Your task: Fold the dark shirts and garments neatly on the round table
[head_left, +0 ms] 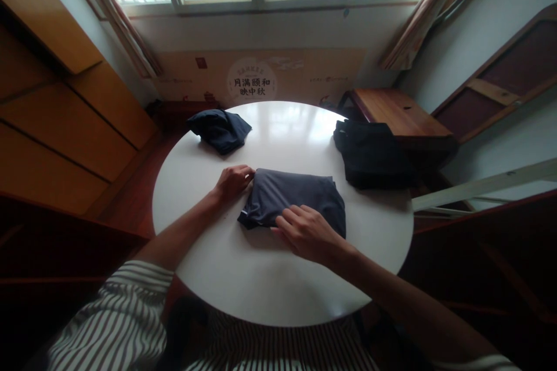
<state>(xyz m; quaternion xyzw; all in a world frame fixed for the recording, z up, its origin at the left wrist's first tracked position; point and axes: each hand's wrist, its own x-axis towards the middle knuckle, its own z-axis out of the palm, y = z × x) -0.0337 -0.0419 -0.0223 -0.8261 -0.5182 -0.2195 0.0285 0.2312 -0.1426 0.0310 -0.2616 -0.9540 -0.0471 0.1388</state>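
Note:
A dark grey garment (296,188), folded into a rough rectangle, lies on the white round table (270,295) in front of me. At its far left corner, my left hand (235,181) is closed, the fingertips pinching the fabric edge. My right hand (307,233) is at the near edge, its fingers bent over the cloth and the thumb below; I see it as closed on that edge. A small pale mark shows at the garment's lower left corner. What kind of garment it is cannot be made out.
A crumpled dark navy cloth (221,129) lies at the table's far left. Folded black clothing (372,153) sits at the right rim, partly over it. Beyond stand a wooden side table (395,110), a printed cardboard panel (187,72) and wooden cabinets (56,110).

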